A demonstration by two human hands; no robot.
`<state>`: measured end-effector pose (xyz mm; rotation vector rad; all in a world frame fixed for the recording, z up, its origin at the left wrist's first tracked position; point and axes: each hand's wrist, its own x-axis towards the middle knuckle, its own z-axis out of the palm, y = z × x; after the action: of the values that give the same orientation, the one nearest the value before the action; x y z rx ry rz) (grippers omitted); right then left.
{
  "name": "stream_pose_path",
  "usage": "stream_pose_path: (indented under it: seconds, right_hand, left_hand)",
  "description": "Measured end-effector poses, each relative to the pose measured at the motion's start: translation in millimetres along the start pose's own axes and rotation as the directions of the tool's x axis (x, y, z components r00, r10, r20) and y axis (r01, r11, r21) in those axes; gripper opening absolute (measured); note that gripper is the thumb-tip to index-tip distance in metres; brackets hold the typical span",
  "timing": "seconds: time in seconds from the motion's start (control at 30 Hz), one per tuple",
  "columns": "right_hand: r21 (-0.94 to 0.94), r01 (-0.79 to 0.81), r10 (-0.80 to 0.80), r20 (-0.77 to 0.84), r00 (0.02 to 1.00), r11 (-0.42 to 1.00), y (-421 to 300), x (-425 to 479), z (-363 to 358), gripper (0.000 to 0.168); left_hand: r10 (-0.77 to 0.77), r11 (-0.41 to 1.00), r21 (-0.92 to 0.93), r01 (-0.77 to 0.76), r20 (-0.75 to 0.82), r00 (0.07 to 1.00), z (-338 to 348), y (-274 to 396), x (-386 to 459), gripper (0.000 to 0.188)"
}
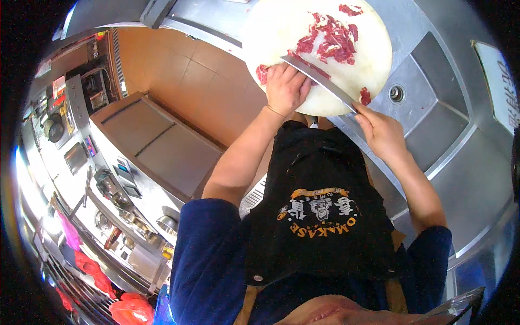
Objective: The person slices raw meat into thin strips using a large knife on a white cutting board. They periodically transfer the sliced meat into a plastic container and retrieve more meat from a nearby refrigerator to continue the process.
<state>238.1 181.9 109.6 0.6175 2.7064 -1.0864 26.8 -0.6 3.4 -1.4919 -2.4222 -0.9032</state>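
A round white cutting board (276, 24) lies before me with raw red meat on it. My right hand (380, 128) grips the handle of a long kitchen knife (325, 83), whose blade slants up and left across the board. Fingers curled, my left hand (285, 86) presses down on meat right beside the blade. A strip of meat (315, 68) lies along the blade's far side. Beyond it is a loose pile of meat slices (335, 40). Single pieces lie at the far edge (350, 10), near the knife handle (365, 96) and left of my left hand (262, 74).
A steel sink basin (430, 77) with a drain (396, 94) adjoins the board on the right. Behind it stands a sign with writing (497, 85). To the left are a tiled floor (203, 65), a steel cabinet (158, 138) and shelves with pans (54, 128).
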Motion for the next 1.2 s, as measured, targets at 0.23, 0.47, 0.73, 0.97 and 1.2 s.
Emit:
stream_pose_path:
  seconds: [0.23,0.47,0.73,0.97,1.2]
  right_hand:
    - [0.041,-0.019,0.018,0.018,1.0,0.999,-16.3,64.7,31.9,0.034]
    - [0.02,-0.068,0.066,0.074,0.995,0.997,3.4,44.1,37.3,0.033]
    - [0.137,0.05,-0.028,-0.161,0.987,0.989,-39.6,165.6,34.7,0.034]
    - [-0.006,-0.013,0.013,0.014,1.0,1.0,-12.1,15.3,-5.7,0.032]
    - [0.028,0.023,-0.023,-0.021,1.0,0.999,-17.6,46.0,25.7,0.03]
  left_hand:
    - [0.0,1.0,-0.013,0.001,0.019,1.0,-1.0,3.3,8.0,0.023]
    - [-0.034,0.998,-0.047,0.033,-0.001,0.999,-2.1,3.4,2.8,0.022]
    - [0.038,0.996,-0.088,-0.036,0.017,0.999,-6.8,-1.6,3.1,0.022]
    - [-0.013,0.998,-0.06,0.013,-0.014,1.0,-3.3,2.1,-1.5,0.023]
    - [0.015,0.999,-0.03,-0.014,0.025,1.0,-2.5,0.4,6.4,0.022]
